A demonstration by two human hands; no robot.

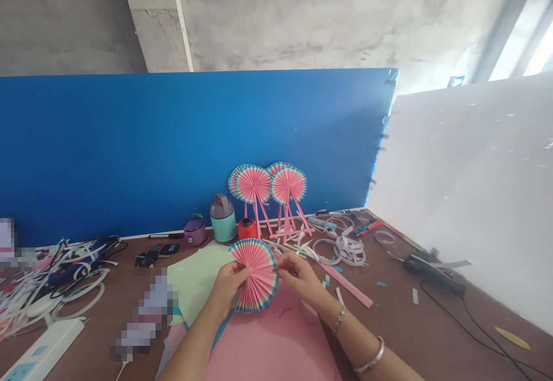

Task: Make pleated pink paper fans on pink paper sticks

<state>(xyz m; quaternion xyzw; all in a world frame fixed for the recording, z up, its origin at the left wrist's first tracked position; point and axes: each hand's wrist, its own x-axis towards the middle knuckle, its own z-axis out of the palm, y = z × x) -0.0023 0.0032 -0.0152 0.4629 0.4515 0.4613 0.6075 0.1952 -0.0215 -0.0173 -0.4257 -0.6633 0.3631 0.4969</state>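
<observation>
With the pleated paper fan (254, 289) as the hub of a clock whose 12 points away from the person, both bare hands meet on it just above the near part of the brown table (389, 323). The fan is spread into a pink disc with a yellow and blue rim, its pleated face toward the viewer. The left hand (231, 283) grips it from 9 o'clock, thumb pressed on the front and the other fingers mostly hidden behind. The right hand (300, 277) comes in from 3 o'clock, thumb and fingertips pinched close together on the fan's edge; a beaded bracelet (339, 319) and a silver bangle (372, 359) circle that arm. Pink paper (276, 349) lies at 6 o'clock beneath the fan, and pale green paper (188, 280) at 9. Near 12 o'clock, a group of finished fans (253, 185) stands on pink legs before the blue panel (173, 133), with a red pot (247, 229) at their foot. A teal container (224, 225) sits at 11, a purple pot (194, 233) at 10. White coiled strips (352, 250) lie between 2 and 3, and a flat pink strip (349, 287) at 3.
</observation>
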